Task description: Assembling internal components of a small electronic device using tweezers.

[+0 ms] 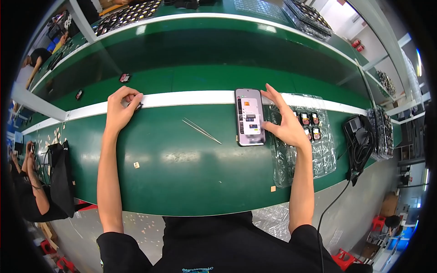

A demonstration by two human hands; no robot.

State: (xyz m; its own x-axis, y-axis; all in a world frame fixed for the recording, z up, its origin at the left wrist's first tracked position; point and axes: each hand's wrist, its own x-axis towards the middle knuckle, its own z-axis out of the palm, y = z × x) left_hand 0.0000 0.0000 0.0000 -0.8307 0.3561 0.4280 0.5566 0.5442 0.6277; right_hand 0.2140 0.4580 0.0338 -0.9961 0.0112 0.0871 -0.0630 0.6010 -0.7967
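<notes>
A smartphone (249, 117) with a lit screen lies flat on the green bench (182, 168), just left of a clear plastic tray (318, 159). My right hand (283, 119) rests beside the phone with fingers spread, the thumb touching the screen's lower right. My left hand (120, 107) is at the white strip (191, 98) along the bench's far side, fingers curled on a small dark part (138, 106). Metal tweezers (201, 131) lie between my hands.
The clear tray holds a few small dark and red components (310, 125). A black device with a cable (357, 136) sits to its right, beside stacked trays (382, 132). Another small dark part (124, 78) lies on the conveyor beyond. A person sits at far left.
</notes>
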